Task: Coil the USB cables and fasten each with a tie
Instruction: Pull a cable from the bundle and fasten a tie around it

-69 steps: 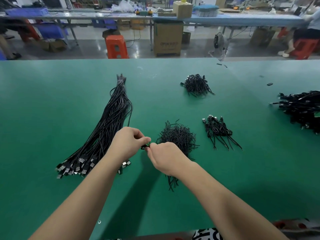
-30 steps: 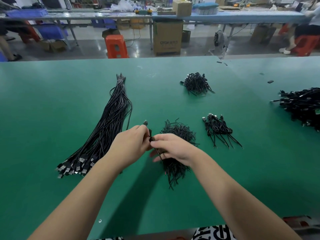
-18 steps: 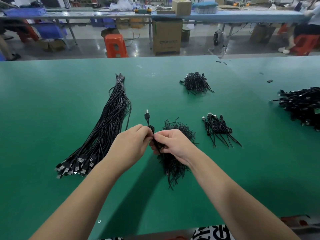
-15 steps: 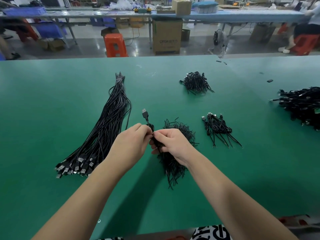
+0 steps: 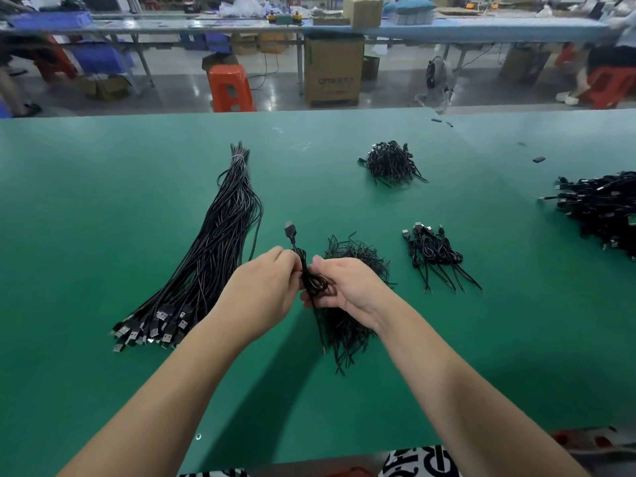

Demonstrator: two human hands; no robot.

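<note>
Both hands meet above the green worktop (image 5: 86, 208), each grip clamped on one black USB cable (image 5: 311, 282); the left hand (image 5: 263, 292) pinches the gathered loops from the left, fingers curled; the right hand (image 5: 347, 285) holds the same loops from the right, thumb on top; the cable's plug (image 5: 289, 230) sticks up past the fingers and its bare tail hangs down toward the worktop; just behind and under the right hand lies a heap of thin black ties (image 5: 347, 325); left of the hands a long bundle of straight cables (image 5: 213, 256) stretches away, plugs fanned out at the near end, too many to count; right of the ties sits a small cluster of coiled cables (image 5: 435, 254), number unclear; farther back rests one more dark heap (image 5: 390, 163); a large pile of cables (image 5: 602, 208) lies at the right edge; four piles in all besides the ties; beyond the worktop stand one orange stool (image 5: 229, 87) and one cardboard box (image 5: 332, 68) on the floor, contents hidden.
</note>
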